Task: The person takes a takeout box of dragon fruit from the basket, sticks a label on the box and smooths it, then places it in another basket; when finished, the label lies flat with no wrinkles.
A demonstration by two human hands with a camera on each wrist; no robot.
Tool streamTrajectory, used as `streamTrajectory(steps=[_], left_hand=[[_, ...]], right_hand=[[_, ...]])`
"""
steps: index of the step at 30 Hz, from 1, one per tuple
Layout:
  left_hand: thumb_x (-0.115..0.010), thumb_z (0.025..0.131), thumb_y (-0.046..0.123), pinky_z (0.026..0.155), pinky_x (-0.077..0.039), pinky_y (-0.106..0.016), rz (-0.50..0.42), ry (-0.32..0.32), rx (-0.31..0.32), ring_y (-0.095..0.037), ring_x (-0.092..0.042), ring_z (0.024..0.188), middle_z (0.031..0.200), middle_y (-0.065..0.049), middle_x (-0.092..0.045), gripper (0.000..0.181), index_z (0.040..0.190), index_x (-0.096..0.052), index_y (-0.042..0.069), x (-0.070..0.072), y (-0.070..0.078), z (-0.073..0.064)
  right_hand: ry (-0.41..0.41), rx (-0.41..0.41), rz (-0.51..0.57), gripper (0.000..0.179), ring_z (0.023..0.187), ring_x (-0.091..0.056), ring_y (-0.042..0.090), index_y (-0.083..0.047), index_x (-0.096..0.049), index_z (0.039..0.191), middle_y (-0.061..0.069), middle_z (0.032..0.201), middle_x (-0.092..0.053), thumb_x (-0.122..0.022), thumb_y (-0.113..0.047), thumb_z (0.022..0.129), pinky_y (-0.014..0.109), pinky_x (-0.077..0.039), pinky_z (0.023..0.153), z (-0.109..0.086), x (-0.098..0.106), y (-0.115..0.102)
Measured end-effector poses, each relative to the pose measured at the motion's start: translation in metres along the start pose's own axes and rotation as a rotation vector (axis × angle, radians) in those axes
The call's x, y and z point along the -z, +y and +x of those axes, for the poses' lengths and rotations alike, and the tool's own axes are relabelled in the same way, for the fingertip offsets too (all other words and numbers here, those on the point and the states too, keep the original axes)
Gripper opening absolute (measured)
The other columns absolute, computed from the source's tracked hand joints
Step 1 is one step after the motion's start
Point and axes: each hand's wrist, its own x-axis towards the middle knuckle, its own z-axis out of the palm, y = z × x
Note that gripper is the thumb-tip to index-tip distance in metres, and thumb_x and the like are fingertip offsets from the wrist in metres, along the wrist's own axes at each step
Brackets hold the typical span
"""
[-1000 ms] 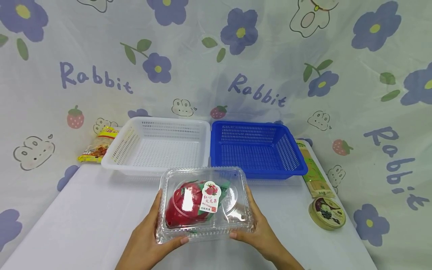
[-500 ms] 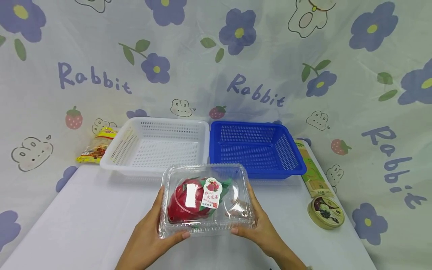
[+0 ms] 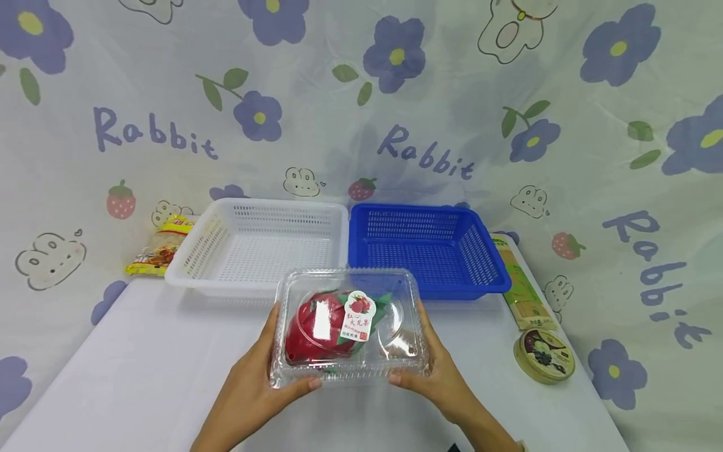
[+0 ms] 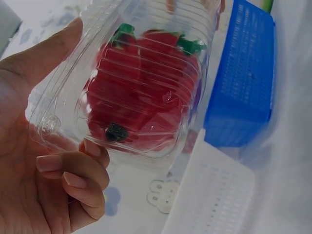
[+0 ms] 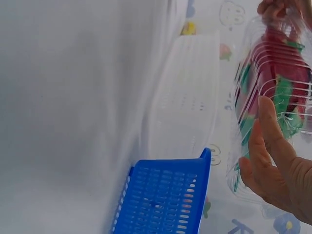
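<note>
A clear plastic clamshell box [image 3: 403, 298] is held up between both hands in front of the two baskets. Inside it lies a red dragon fruit [image 3: 310, 339] with green tips, and the lid bears a white sticker [image 3: 358, 317] with a fruit picture. My left hand [image 3: 254, 383] grips the box's left end, thumb along the near edge; in the left wrist view the curled fingers [image 4: 83, 170] support it. The right hand [image 3: 437, 376] grips the opposite end, with fingers [image 5: 270, 126] against the ribbed side in the right wrist view.
A white basket [image 3: 198, 285] and a blue basket [image 3: 429, 292] stand side by side at the back. Left of them lies a yellow-edged food packet [image 3: 160, 248]. At right are a green-and-tan packet [image 3: 525, 285] and a round tin [image 3: 545, 356]. A patterned curtain [image 3: 316, 125] hangs behind.
Both hands have raised the clamshell box slightly, so it sits a little higher in the head view and slightly to the right. The head view itself has shifted a little.
</note>
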Motion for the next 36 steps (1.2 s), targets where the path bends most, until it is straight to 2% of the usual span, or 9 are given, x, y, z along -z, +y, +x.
streamTrajectory(steps=[5, 13, 15, 21, 26, 30, 36], left_hand=[[-0.083, 0.069, 0.061, 0.091, -0.050, -0.062, 0.009, 0.003, -0.023, -0.037, -0.057, 0.125, 0.154, -0.009, -0.043, 0.121, 0.159, -0.006, 0.036, -0.001, 0.000, 0.004], [-0.081, 0.069, 0.063, 0.091, -0.049, -0.064, -0.008, -0.021, -0.025, -0.038, -0.054, 0.129, 0.155, -0.008, -0.042, 0.120, 0.159, -0.005, 0.040, -0.002, 0.004, 0.013], [-0.081, 0.069, 0.062, 0.091, -0.049, -0.064, -0.011, -0.024, -0.032, -0.038, -0.054, 0.129, 0.155, -0.008, -0.042, 0.120, 0.159, -0.005, 0.039, -0.003, 0.004, 0.015], [-0.081, 0.069, 0.064, 0.092, -0.049, -0.064, -0.002, -0.029, -0.031, -0.040, -0.052, 0.131, 0.156, -0.009, -0.041, 0.121, 0.159, -0.006, 0.037, -0.004, 0.007, 0.021], [-0.081, 0.069, 0.064, 0.093, -0.048, -0.063, -0.006, -0.028, -0.045, -0.038, -0.051, 0.132, 0.156, -0.008, -0.041, 0.120, 0.160, -0.007, 0.034, -0.006, 0.008, 0.024], [-0.080, 0.069, 0.065, 0.095, -0.048, -0.063, 0.000, -0.024, -0.049, -0.037, -0.051, 0.133, 0.156, -0.008, -0.040, 0.121, 0.160, -0.007, 0.033, -0.007, 0.009, 0.026], [-0.081, 0.070, 0.063, 0.095, -0.047, -0.064, -0.001, -0.022, -0.057, -0.038, -0.051, 0.132, 0.156, -0.009, -0.041, 0.121, 0.160, -0.007, 0.032, -0.009, 0.008, 0.028]], right_hand=[[0.017, -0.002, -0.032, 0.113, 0.132, -0.040, 0.055, -0.036, 0.004, 0.159, 0.021, 0.164, 0.011, -0.077, -0.014, 0.084, 0.038, -0.054, 0.094, 0.000, 0.003, -0.001], [0.050, -0.013, -0.023, 0.113, 0.133, -0.039, 0.053, -0.039, 0.002, 0.159, 0.015, 0.165, 0.012, -0.078, -0.011, 0.083, 0.036, -0.053, 0.095, 0.003, 0.008, -0.004], [0.052, -0.012, -0.026, 0.113, 0.134, -0.038, 0.054, -0.039, 0.002, 0.159, 0.018, 0.165, 0.009, -0.078, -0.013, 0.083, 0.036, -0.053, 0.094, 0.003, 0.009, -0.004], [0.053, -0.020, -0.034, 0.111, 0.134, -0.041, 0.054, -0.042, 0.001, 0.158, 0.029, 0.160, -0.015, -0.077, -0.013, 0.084, 0.038, -0.054, 0.092, 0.006, 0.014, -0.005], [0.063, -0.025, -0.039, 0.113, 0.130, -0.045, 0.051, -0.042, 0.001, 0.158, 0.034, 0.154, -0.025, -0.078, -0.013, 0.082, 0.037, -0.054, 0.092, 0.007, 0.018, -0.006], [0.070, -0.036, -0.043, 0.113, 0.131, -0.044, 0.053, -0.042, 0.001, 0.158, 0.035, 0.153, -0.027, -0.078, -0.014, 0.082, 0.038, -0.055, 0.092, 0.009, 0.021, -0.006], [0.056, -0.033, -0.050, 0.113, 0.136, -0.036, 0.056, -0.043, 0.002, 0.158, 0.034, 0.156, -0.020, -0.078, -0.016, 0.083, 0.039, -0.054, 0.093, 0.010, 0.024, -0.005]])
